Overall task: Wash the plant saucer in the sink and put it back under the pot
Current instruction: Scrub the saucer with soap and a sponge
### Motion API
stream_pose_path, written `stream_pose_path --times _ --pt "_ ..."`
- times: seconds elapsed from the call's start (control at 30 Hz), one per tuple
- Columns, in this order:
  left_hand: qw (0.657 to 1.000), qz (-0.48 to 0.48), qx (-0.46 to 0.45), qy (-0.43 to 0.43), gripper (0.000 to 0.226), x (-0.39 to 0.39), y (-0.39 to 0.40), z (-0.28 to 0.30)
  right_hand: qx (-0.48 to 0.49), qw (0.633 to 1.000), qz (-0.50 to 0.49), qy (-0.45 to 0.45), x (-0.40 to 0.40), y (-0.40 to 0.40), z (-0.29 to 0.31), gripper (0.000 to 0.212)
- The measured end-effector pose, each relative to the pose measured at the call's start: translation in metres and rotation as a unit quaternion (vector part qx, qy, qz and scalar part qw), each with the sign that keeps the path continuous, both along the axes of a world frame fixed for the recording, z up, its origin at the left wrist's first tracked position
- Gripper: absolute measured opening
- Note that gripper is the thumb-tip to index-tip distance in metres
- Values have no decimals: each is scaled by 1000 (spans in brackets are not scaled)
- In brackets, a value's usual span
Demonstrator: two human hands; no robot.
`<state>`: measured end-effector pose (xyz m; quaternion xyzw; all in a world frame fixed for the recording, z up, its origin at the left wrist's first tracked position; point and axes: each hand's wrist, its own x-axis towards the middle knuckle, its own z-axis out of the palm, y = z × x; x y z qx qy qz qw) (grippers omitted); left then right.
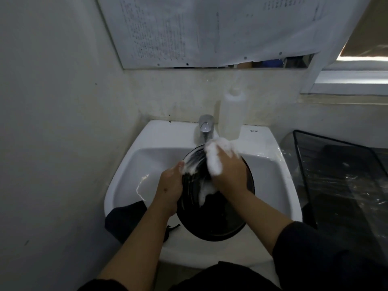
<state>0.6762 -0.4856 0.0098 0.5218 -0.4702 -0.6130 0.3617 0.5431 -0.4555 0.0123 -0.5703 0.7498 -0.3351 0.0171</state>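
White sink (262,185), faucet (205,127) and plastic bottle (231,116) on its rim

- Pretty dim little corner, a plain grey wall (52,122) is taking up the whole left side of the frame.
- A stained cream back wall (178,95) is running across the middle.
- Sheets of printed paper (189,28) are hanging over a mirror (294,61) along the top, leaving only a thin strip showing.
- A window (357,59) is letting in some daylight at upper right.
- A dark wire-frame rack (336,175) wrapped in clear plastic is sitting at the right edge.
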Motion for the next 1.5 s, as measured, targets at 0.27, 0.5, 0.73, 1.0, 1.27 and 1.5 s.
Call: stream_pose_path --times 0.27,0.5,0.73,1.0,1.27,1.5 --pt "998 49 37 22 38 13 -6 -8 -130 973 159 101 10 27 -57 33" --pt "1000 -8 -10 20 38 7 -13 3 -12 998 30 46 4 4 -10 53" --pt "995 -71 -71 3 42 9 -10 1 36 997 37 -49 -29 -23 -5 18" --pt "983 -171 29 57 37 18 -15 0 105 836 113 -526 -52 -3 0 26" --pt "936 -318 135 68 38 9 -25 24 149 948 143 -243 -44 -7 31 10" --pt "928 -315 147 136 22 -2 -22 23 58 980 170 83 -4 0 15 62"
